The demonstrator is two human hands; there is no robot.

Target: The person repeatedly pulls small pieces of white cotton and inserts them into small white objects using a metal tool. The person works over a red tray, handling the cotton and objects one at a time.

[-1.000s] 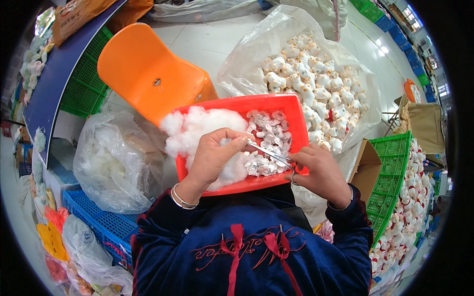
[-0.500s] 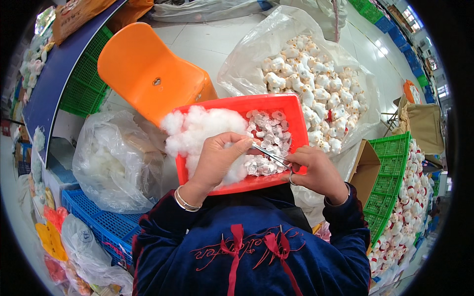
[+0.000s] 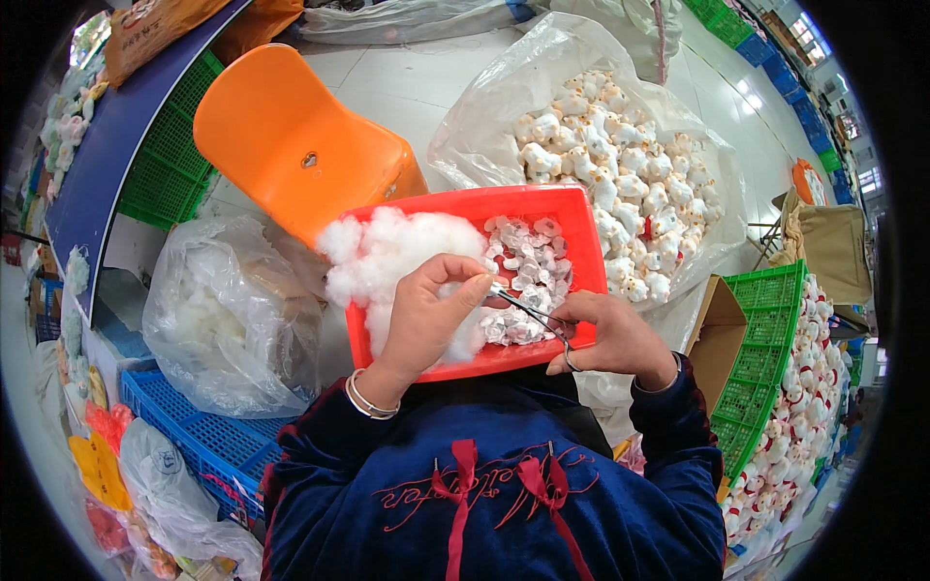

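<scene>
Over a red plastic tub (image 3: pixel 590 242), my right hand (image 3: pixel 612 334) grips slim metal ring-handled forceps (image 3: pixel 526 308), with fingers at the rings. My left hand (image 3: pixel 432 312) is closed in a pinch at the forceps' tips, holding a small whitish piece (image 3: pixel 496 289) that its fingers mostly cover. White fluffy stuffing (image 3: pixel 387 247) fills the tub's left part and spills over its far left rim. Several small, pale, flat pieces (image 3: pixel 531 254) lie heaped in the right part, some under the forceps.
A big clear bag (image 3: pixel 475 126) of small white plush pieces (image 3: pixel 605 160) stands beyond the tub. An orange chair (image 3: pixel 291 145) is at far left. On the left are a plastic bag of stuffing (image 3: pixel 232 310) and a blue crate (image 3: pixel 199 426); on the right, a green crate (image 3: pixel 760 358).
The forceps have turned more steeply, their ring end moving slightly toward me as my right hand shifts down. My left hand stays almost in place, still pinching at the tips.
</scene>
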